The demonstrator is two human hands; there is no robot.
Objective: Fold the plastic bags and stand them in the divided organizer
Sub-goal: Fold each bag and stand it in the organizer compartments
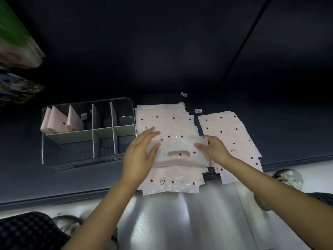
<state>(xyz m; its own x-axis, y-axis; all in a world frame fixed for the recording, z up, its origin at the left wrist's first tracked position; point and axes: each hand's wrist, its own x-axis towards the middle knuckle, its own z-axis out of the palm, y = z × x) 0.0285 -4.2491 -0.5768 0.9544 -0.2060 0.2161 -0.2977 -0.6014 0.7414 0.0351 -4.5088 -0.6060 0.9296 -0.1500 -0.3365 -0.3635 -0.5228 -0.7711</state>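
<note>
A pale pink plastic bag (180, 152) with dark dots and a handle cut-out lies partly folded on top of a flat stack of the same bags (165, 121). My left hand (140, 156) rests flat on its left edge, fingers spread. On the bag's right end, my right hand (212, 148) pinches the folded flap. A clear divided organizer (124, 128) stands to the left, holding three folded pink bags (59, 121) upright in its back-left compartments. Its other compartments hold nothing.
A second spread of flat bags (228, 134) lies to the right on the dark table (27, 159), overhanging its front edge. Two small white labels (183, 94) sit behind the stacks. Coloured packages (16, 51) hang at the far left. Glossy floor (180, 222) shows below.
</note>
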